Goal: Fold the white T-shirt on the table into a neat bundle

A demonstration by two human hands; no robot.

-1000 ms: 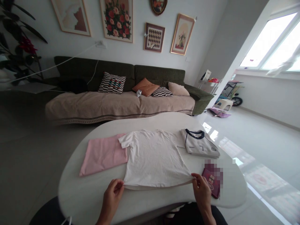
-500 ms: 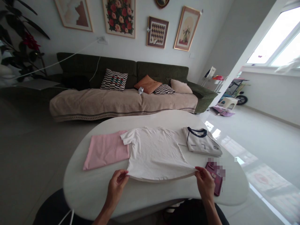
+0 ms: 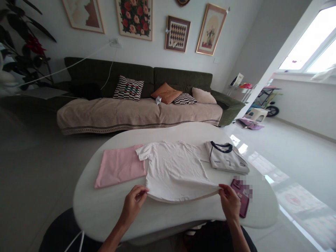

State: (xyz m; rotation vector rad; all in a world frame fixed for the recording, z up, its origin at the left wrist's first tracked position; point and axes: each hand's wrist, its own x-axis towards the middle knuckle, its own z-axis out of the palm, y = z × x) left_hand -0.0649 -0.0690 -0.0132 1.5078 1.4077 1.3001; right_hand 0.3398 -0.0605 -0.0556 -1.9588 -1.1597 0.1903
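A white T-shirt point(image 3: 175, 171) lies spread on the white table, its neck away from me and its hem towards me. My left hand point(image 3: 135, 203) pinches the hem's left corner. The right corner is pinched between the thumb and fingers of my right hand point(image 3: 229, 201), and the hem looks slightly raised. Under the left sleeve's edge lies a folded pink cloth point(image 3: 119, 166). Beyond the right sleeve rests a folded white jersey point(image 3: 227, 159) with a dark collar and a number 7. A dark red phone-like object point(image 3: 241, 199), partly blurred out, lies beside my right hand.
The rounded white table point(image 3: 105, 217) stands before a green sofa point(image 3: 181, 77) with a beige cover and several cushions. A dark round seat point(image 3: 59, 231) and a white cable point(image 3: 82, 241) are at the lower left. Framed pictures hang on the wall.
My left hand has shifted slightly right along with the hem's left corner, and the hem sags a little more. My right hand stays nearly in place, still pinching its corner.
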